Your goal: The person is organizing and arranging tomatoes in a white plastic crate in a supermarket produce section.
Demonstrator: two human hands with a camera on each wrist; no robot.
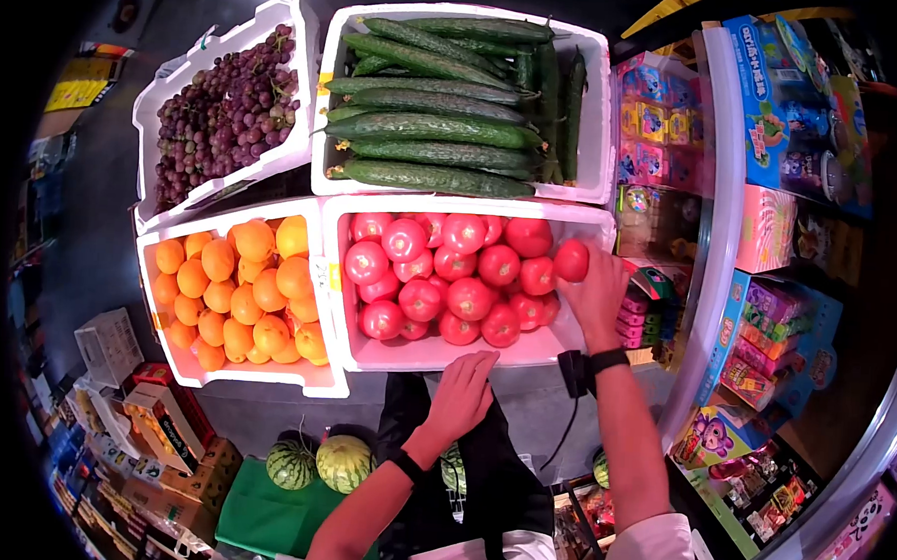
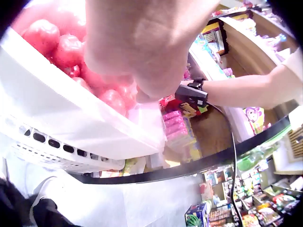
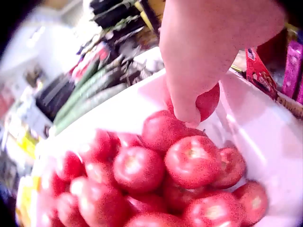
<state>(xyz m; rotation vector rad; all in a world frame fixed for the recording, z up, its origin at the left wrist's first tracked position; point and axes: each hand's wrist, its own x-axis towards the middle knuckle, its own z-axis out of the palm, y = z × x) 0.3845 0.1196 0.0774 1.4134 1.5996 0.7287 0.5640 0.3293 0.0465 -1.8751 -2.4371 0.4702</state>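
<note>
A: Right hand point(image 1: 593, 296)?
B: Fingers curled round one tomato point(image 1: 570, 259), at the right wall of the crate point(image 1: 435, 356), just above the heap. I advise a light, even grip, since the skin likely bruises.
A: Left hand point(image 1: 461, 389)?
B: Flat and relaxed on the front rim, holding nothing.

The right arm was stretched forward with a bare forearm. The right hand point(image 1: 596, 291) was raised at its end, thumb and fingers curled around a tomato point(image 1: 570, 259) that sat at the fingertips, just beyond the palm. The left hand point(image 1: 461, 391) lay lower and nearer to the body than this grip, palm down, with fingers straight and close together and the elbow bent.
</note>
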